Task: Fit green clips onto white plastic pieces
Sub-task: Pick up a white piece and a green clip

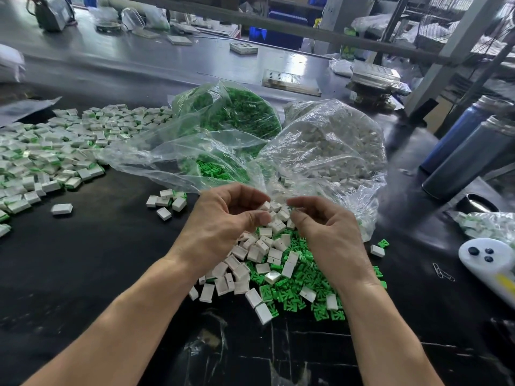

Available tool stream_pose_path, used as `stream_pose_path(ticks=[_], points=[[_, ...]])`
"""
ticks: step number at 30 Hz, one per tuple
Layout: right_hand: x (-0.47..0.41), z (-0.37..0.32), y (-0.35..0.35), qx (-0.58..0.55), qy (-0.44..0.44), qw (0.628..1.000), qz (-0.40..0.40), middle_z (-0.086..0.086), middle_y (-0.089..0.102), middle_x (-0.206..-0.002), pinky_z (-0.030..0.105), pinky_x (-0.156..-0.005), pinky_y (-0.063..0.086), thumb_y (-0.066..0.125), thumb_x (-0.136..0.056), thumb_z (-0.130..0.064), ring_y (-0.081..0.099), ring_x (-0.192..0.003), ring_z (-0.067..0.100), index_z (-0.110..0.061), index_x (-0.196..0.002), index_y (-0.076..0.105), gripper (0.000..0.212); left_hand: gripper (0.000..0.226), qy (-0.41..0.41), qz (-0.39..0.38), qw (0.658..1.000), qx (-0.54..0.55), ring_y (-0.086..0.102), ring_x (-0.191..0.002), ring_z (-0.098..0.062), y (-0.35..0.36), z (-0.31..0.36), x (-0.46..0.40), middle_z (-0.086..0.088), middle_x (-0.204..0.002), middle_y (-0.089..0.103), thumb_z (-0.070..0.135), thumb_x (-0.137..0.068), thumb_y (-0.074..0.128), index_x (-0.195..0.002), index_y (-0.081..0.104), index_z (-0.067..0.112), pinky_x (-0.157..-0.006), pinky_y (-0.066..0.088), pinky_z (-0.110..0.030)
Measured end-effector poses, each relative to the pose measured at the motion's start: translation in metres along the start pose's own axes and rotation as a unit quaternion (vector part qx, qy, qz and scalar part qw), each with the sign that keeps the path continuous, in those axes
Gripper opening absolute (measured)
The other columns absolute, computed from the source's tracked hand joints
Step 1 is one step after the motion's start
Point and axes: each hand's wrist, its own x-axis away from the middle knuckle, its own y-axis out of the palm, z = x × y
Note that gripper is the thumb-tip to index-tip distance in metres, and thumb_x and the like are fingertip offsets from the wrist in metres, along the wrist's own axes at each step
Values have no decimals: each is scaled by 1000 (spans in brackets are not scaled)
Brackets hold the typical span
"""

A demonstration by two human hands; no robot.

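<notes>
Two bare hands met just below the middle of the frame, above a loose heap of white plastic pieces (257,254) mixed with green clips (301,285) on the black table (97,260). The left hand (223,218) had its fingers curled, thumb and forefinger closed toward a white piece at their tips; the right hand (326,227) was curled likewise, its fingertips pinching something small that looked green, though what exactly it held could not be told. Behind the hands, in the centre of the frame, lay two clear plastic bags side by side: the left bag (223,118) held green clips, the right bag (331,140) held white pieces, its open mouth spilling toward the heap. Across the left of the frame spread a wide pile of assembled pieces (50,151), white with green edges, and a small cluster of the same (167,203) sat apart, left of the left hand. At the right edge stood two dark bottles (468,157), tilted in the wide view, and a white device (490,263) with dark buttons lay in the lower right, paper clips (443,273) just beside it
</notes>
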Motion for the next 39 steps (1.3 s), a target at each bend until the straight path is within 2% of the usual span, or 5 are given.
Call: stream_pose_path(ticks=[7,15,29,35,39], points=[[3,-3,10,-134,-15,991,-14,7,77,-88,24,-60,55,77,-93,-16,74,-75,21,-16,-102,74,9,24,15,4,998,58,76,-94,-21,2,-1,-2,-10,-99,78,0,-83,78,-104,71,9,-81,60,-24],[4,-4,15,-187,-14,982,-23,11,73,-79,28,-60,56,78,-92,-15,66,-66,22,-14,-98,77,6,21,21,22,993,117,78,-94,-25,5,-2,-2,-8,-102,80,1,-89,71,-109,67,6,-76,62,-26],[8,-10,23,-249,-49,967,-1,11,79,-91,29,-61,60,72,-93,-4,72,-70,17,1,-101,72,9,15,-10,-31,985,170,73,-110,-34,9,-11,-6,-14,-107,78,10,-98,61,-111,55,7,-104,55,-48],[10,-13,24,-261,-51,964,7,16,76,-82,28,-61,59,74,-91,-5,70,-68,21,-4,-98,72,7,6,15,-43,995,89,75,-97,-23,8,-16,-6,-7,-96,76,6,-101,60,-104,61,11,-90,61,-38],[12,-16,23,-254,-65,965,14,10,75,-79,29,-64,61,74,-91,-6,70,-70,21,-2,-102,71,12,9,45,-25,998,26,74,-91,-27,7,-16,-6,-8,-93,77,3,-100,63,-104,63,11,-78,61,-32]])
